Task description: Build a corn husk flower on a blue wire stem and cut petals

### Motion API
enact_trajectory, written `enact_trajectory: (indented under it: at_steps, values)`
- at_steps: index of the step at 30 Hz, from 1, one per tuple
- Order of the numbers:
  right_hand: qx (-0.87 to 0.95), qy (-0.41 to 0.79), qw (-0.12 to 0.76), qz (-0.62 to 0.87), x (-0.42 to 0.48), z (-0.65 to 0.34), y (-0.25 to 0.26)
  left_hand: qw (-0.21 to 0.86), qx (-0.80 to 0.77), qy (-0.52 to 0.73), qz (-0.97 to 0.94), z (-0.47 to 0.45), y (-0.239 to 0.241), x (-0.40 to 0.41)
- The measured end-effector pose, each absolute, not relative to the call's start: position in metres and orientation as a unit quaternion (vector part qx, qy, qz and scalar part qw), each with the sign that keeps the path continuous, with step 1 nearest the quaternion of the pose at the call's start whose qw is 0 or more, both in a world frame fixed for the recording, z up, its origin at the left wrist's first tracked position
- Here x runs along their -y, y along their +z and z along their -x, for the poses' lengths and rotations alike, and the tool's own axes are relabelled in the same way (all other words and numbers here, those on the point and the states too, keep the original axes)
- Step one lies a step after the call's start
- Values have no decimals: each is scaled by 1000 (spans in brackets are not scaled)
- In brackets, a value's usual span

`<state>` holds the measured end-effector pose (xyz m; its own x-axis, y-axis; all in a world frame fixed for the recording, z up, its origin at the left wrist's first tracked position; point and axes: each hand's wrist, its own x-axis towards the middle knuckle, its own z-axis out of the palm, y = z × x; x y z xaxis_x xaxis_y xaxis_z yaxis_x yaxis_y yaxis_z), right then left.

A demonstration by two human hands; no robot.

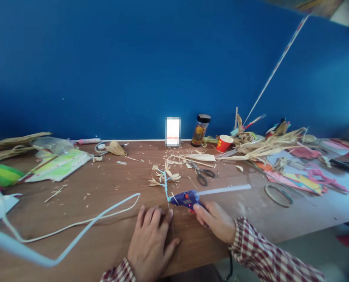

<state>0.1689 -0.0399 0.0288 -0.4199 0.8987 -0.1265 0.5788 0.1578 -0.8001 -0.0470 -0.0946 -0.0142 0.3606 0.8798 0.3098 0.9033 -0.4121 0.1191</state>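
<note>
On bench (pixel 71 188), grasping glue gun (pixel 185 200) by handle with right hand (pixel 214 220); resting left hand (pixel 150 231) palm down, fingers loosely spread, just beside nozzle. At nozzle, with petals pointing away, blue-stemmed twig (pixel 165 185). Probably light, bendy, fragile at petals; best taken by stem. Beyond, near petals, scissors (pixel 203 177). Close by wrists, bench's near edge; likeliest room leftward, toward pale-blue strip (pixel 30 255).

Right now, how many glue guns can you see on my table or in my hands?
1: the blue glue gun, in your right hand. Another could be hidden under the clutter on the right.
</note>
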Motion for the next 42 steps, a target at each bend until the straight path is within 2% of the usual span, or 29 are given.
enact_trajectory:
  at_steps: [42]
  values:
    - [760, 350, 207, 507, 36, -170, 41, 19, 550, -140, 823, 45, -10, 94]
